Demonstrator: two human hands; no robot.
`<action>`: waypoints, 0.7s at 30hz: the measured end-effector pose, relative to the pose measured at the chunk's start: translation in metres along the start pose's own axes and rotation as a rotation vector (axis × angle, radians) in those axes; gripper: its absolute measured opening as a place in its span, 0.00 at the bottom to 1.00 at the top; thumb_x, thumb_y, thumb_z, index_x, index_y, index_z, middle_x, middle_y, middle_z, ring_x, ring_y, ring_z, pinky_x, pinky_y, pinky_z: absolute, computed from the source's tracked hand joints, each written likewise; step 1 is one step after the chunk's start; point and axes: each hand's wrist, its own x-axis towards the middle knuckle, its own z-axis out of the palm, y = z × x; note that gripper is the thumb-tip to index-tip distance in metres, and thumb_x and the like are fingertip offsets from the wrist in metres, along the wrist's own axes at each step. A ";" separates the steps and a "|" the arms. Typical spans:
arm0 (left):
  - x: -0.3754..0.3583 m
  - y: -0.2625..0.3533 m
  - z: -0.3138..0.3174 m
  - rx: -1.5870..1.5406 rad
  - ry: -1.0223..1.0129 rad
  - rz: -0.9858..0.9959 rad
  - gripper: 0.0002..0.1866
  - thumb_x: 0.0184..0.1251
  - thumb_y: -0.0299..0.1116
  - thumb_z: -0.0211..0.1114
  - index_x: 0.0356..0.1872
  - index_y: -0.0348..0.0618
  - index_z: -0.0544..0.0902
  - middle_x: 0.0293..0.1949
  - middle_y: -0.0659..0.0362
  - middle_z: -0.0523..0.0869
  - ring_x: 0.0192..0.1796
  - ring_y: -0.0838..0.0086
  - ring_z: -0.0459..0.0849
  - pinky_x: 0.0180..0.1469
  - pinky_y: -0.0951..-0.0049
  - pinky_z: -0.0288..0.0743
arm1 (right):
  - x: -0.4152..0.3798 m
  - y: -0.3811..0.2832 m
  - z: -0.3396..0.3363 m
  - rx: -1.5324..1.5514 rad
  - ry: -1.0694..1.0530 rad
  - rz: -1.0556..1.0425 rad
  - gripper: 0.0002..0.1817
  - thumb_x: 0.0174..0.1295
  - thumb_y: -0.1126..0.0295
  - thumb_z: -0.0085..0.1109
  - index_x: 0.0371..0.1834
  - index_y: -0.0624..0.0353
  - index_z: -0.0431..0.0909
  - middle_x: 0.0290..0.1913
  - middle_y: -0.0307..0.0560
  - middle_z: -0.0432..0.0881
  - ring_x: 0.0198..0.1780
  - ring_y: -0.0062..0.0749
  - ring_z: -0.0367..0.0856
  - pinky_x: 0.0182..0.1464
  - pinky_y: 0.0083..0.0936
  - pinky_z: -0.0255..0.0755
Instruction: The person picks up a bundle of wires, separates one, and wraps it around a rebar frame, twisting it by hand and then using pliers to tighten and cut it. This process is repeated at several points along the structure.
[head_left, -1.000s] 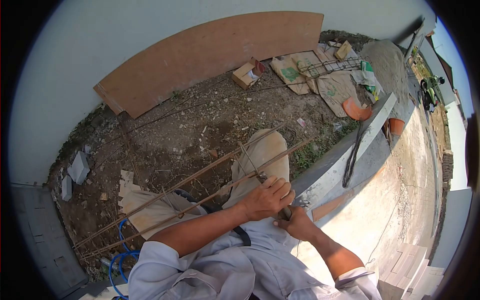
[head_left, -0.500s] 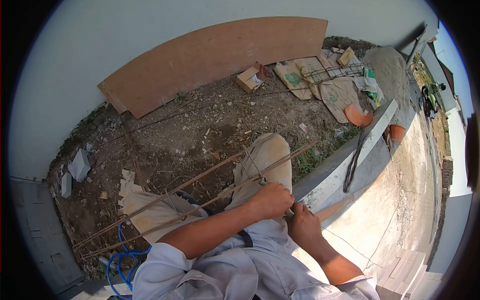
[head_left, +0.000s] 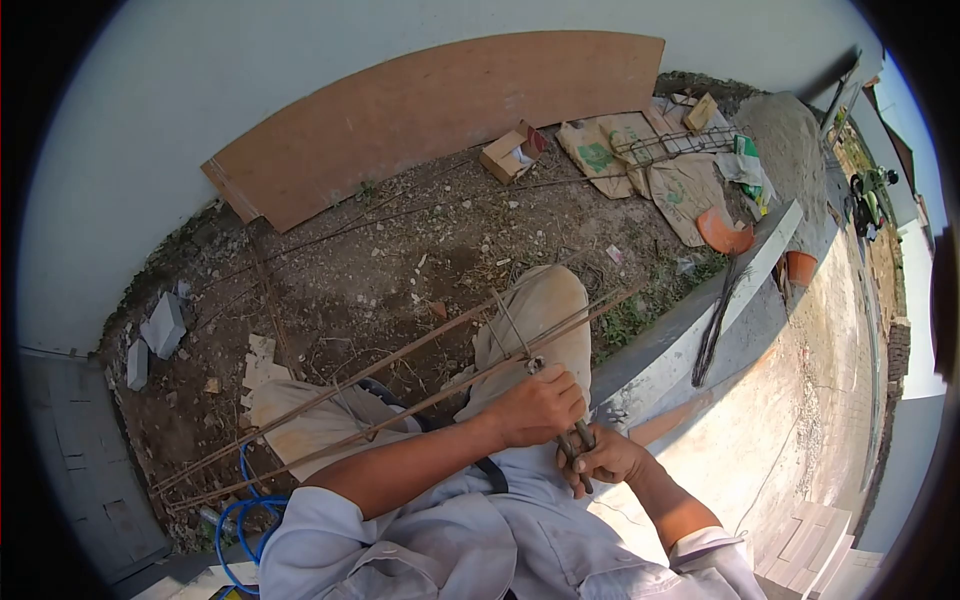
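A narrow rebar cage (head_left: 434,344) lies slantwise across my lap, its long rusty bars joined by thin bent stirrups (head_left: 511,323). My left hand (head_left: 543,408) is closed around the upper part of a pair of pincers; their jaws sit at the near bar, by a stirrup. Below that fist the two pincer handles (head_left: 584,434) show, a little apart. My right hand (head_left: 608,455) grips the handles lower down, thumb on top. Whether a tie wire sits in the jaws is too small to tell.
A bundle of thin dark wire (head_left: 712,335) lies on the concrete beam (head_left: 668,352) at right. Beyond are an orange curved piece (head_left: 723,232), paper sacks (head_left: 684,195), an open carton (head_left: 512,153) and a plywood sheet (head_left: 440,110). A blue hose (head_left: 232,520) coils at lower left.
My right hand has shifted down and its grip has turned, so the pincer handles now show between my hands. The left fist stays near the bar. The view has shifted slightly.
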 end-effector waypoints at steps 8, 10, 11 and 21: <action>0.041 -0.009 -0.010 -0.271 -0.632 -0.199 0.13 0.65 0.35 0.65 0.44 0.40 0.89 0.50 0.50 0.90 0.59 0.58 0.87 0.65 0.56 0.77 | 0.004 -0.003 0.054 -1.594 0.968 -0.198 0.20 0.73 0.58 0.70 0.48 0.67 0.78 0.32 0.50 0.85 0.31 0.38 0.90 0.37 0.32 0.84; 0.031 -0.007 -0.020 -0.106 -0.251 -0.119 0.19 0.66 0.35 0.66 0.57 0.42 0.86 0.62 0.45 0.83 0.70 0.53 0.80 0.72 0.46 0.70 | 0.001 -0.021 0.049 -1.028 0.718 0.017 0.18 0.75 0.58 0.68 0.46 0.66 0.78 0.32 0.48 0.85 0.30 0.36 0.89 0.36 0.31 0.83; 0.020 -0.007 -0.026 -0.023 -0.063 -0.084 0.23 0.67 0.36 0.67 0.63 0.43 0.84 0.68 0.43 0.80 0.75 0.50 0.76 0.76 0.40 0.67 | -0.002 -0.028 0.044 -0.746 0.579 0.112 0.18 0.76 0.58 0.67 0.45 0.65 0.78 0.32 0.47 0.85 0.30 0.35 0.89 0.36 0.31 0.82; -0.019 -0.012 -0.050 -0.290 0.501 -0.595 0.40 0.56 0.29 0.81 0.70 0.36 0.72 0.69 0.39 0.71 0.71 0.43 0.72 0.74 0.46 0.67 | -0.014 -0.014 0.017 -0.448 0.575 -0.167 0.14 0.79 0.61 0.63 0.44 0.63 0.80 0.29 0.42 0.84 0.27 0.26 0.85 0.28 0.28 0.76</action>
